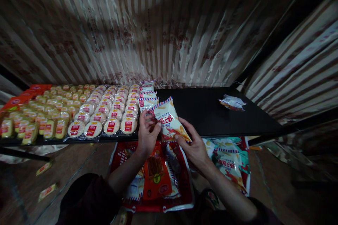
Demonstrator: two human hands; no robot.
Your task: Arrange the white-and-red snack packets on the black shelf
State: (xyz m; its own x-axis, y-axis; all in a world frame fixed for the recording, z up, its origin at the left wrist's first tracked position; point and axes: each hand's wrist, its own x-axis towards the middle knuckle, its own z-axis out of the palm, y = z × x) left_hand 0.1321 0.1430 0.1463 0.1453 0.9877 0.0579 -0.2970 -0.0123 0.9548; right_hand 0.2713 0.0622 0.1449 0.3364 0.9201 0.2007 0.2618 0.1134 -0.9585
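Note:
Both my hands hold one small white snack packet (169, 117) with a red and blue striped edge, just over the front edge of the black shelf (211, 112). My left hand (147, 134) pinches its left side. My right hand (192, 146) grips its lower right corner. Behind the packet a row of like packets (147, 95) runs toward the back of the shelf.
Rows of round rice crackers in red-labelled wrappers (111, 110) and yellow packets (39, 116) fill the shelf's left half. One loose packet (232, 102) lies at the right. Below, a large open red bag (158, 179) holds more snacks. Striped curtain hangs behind.

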